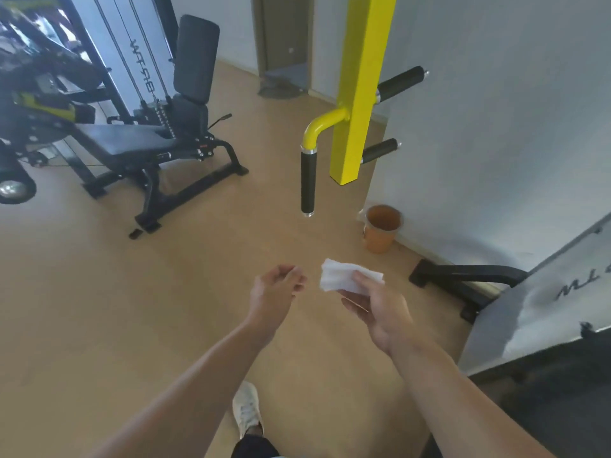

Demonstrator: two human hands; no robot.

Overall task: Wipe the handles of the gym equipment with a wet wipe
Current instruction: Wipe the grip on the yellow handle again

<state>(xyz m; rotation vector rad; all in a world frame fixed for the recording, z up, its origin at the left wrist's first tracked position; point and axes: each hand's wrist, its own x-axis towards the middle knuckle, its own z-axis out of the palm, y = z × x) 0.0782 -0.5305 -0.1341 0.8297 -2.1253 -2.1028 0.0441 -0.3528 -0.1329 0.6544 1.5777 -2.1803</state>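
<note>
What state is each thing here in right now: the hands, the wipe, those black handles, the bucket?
Right hand: holding the wet wipe.
Wet wipe: bunched, touching no handle.
Left hand: empty, fingers loosely curled.
Hanging handle: vertical, untouched.
Upper side handle: sticking out, untouched.
Lower side handle: sticking out, untouched.
Orange bucket: upright on the floor.

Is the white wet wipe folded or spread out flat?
Folded. The wet wipe sits bunched in layers between the right hand's fingers, not opened flat.
</note>
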